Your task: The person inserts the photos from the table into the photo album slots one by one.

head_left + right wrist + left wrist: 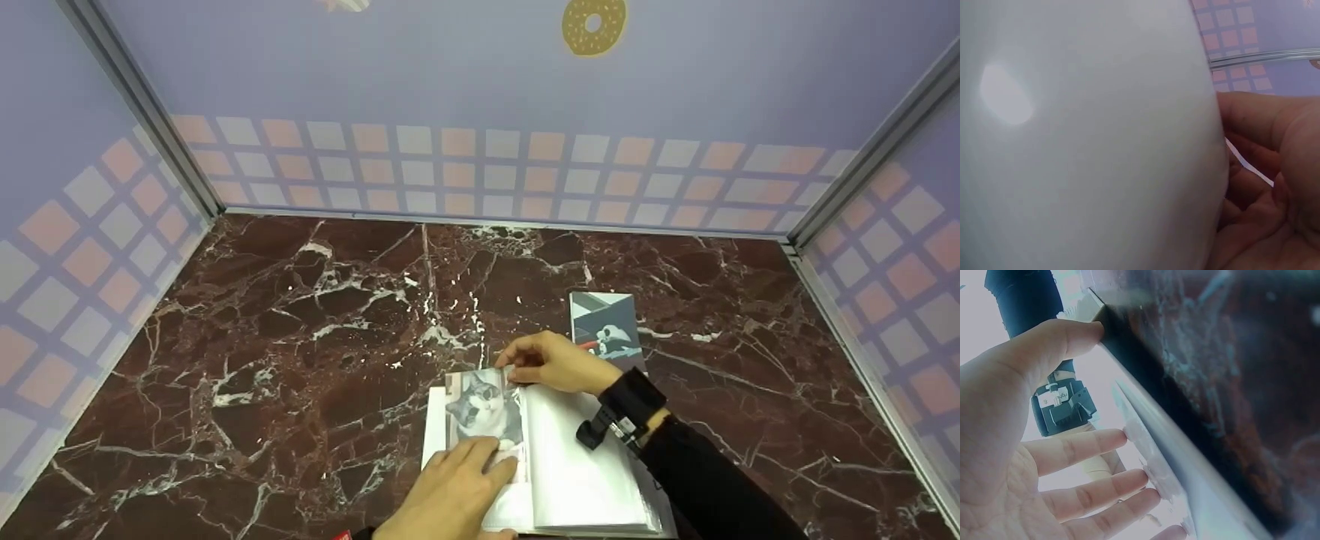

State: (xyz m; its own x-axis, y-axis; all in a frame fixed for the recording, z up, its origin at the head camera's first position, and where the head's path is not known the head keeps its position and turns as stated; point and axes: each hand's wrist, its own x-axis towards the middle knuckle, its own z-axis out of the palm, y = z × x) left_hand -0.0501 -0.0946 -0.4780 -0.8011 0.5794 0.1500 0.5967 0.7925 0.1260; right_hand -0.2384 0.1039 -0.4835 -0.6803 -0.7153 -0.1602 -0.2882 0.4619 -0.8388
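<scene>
A photo album lies open at the near edge, its right-hand clear sleeve [585, 465] shining white. Over the left page is a photo card of a grey-and-white cat [480, 409], its top reaching past the page. My right hand [559, 364] pinches the card's upper right corner with curled fingers. Straight fingers of my left hand [454, 484] rest on the card's lower part; in the left wrist view the thumb touches the album's edge. A white page surface [1089, 140] fills most of the right wrist view and partly hides the right fingers.
Behind the album, to the right, lies another picture card [611, 330] in dark blue and white, partly covered by the right hand. The dark red marble tabletop [300, 360] is bounded by purple panels with checks [480, 165] at the back and both sides.
</scene>
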